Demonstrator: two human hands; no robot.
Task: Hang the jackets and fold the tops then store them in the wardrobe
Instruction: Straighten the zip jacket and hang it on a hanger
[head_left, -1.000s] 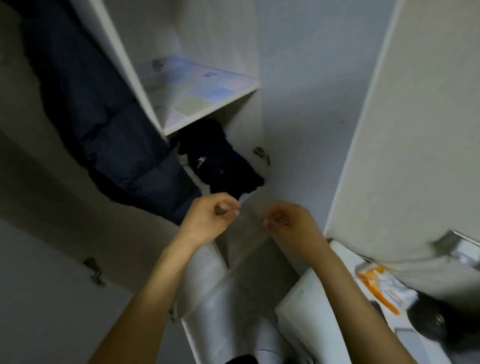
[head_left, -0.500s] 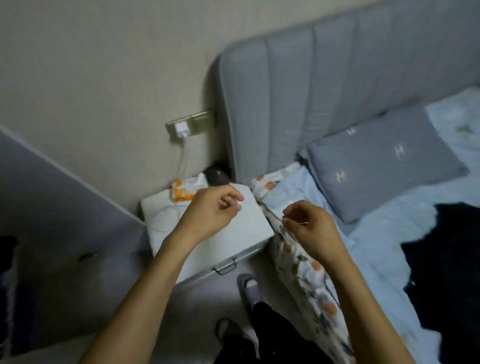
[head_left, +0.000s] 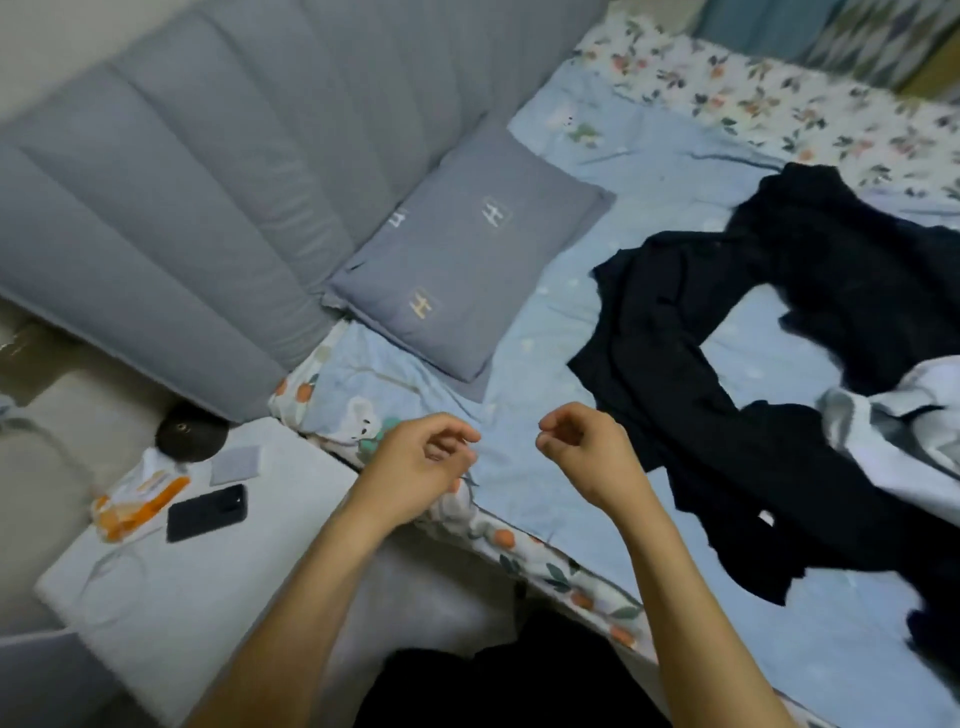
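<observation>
A heap of dark garments (head_left: 701, 364) lies spread on the light blue bed sheet (head_left: 545, 322) at the right. A pale white-grey garment (head_left: 909, 415) is bunched at the heap's right edge. My left hand (head_left: 421, 462) and my right hand (head_left: 582, 452) hover side by side over the bed's near edge, left of the dark heap. Both have loosely curled fingers and hold nothing that I can see. Neither hand touches the clothes. The wardrobe is out of view.
A grey pillow (head_left: 462, 260) leans against the padded grey headboard (head_left: 208, 182). At the left a white nightstand (head_left: 208, 597) carries a black phone (head_left: 207, 512), an orange-and-white wipes pack (head_left: 140, 493) and a dark round object (head_left: 189, 434).
The view has swung from the open wardrobe, past the nightstand, to the bed and its clothes. Both hands stay raised in front of me, a little farther apart now.
</observation>
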